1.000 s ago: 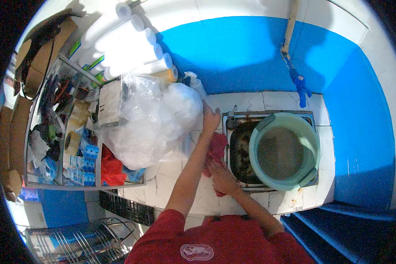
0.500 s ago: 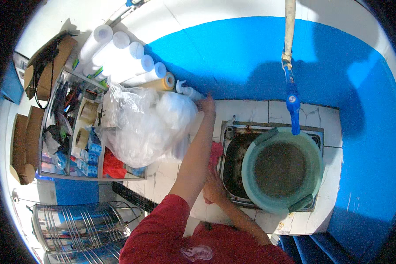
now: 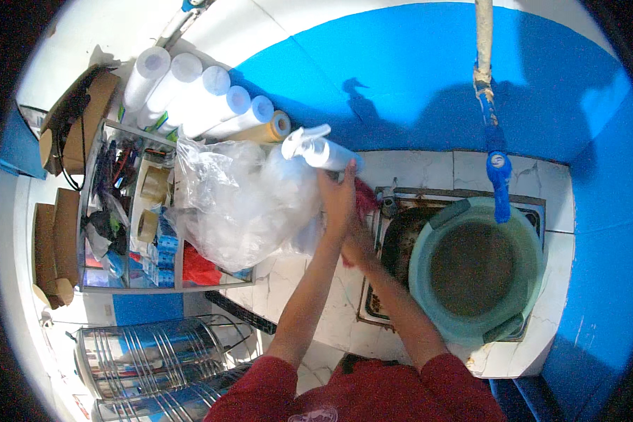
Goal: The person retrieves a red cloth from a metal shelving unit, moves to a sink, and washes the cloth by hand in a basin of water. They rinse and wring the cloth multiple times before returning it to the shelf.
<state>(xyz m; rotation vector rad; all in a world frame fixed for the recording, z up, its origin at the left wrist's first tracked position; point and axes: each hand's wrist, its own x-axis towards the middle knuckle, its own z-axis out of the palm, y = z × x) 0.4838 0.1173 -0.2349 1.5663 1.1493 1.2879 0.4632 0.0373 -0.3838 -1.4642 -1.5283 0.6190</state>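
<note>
My left hand (image 3: 339, 193) is wrapped around a white spray bottle (image 3: 334, 153) with a white trigger head, raised and tilted above the tiled counter. Below and slightly right of it, my right hand (image 3: 359, 246) is closed on a red cloth (image 3: 365, 200), partly hidden by the left hand and forearm. The bottle's lower end is partly covered by my left fingers. Beside the left wrist lies a large clear plastic bag (image 3: 243, 204) with white contents.
A green tub (image 3: 418, 281) of murky water sits over a rust-stained metal-framed fixture (image 3: 373, 313) on the right. A blue tap (image 3: 497, 169) hangs above it. White rolls (image 3: 186, 67) line the back wall. A divided tray of supplies (image 3: 130, 287) stands left, above a metal rack (image 3: 141, 359).
My left hand has lifted the spray bottle from beside the wall and brought it nearer. The right hand and red cloth have moved up the counter, close beneath it. The view has shifted slightly.
</note>
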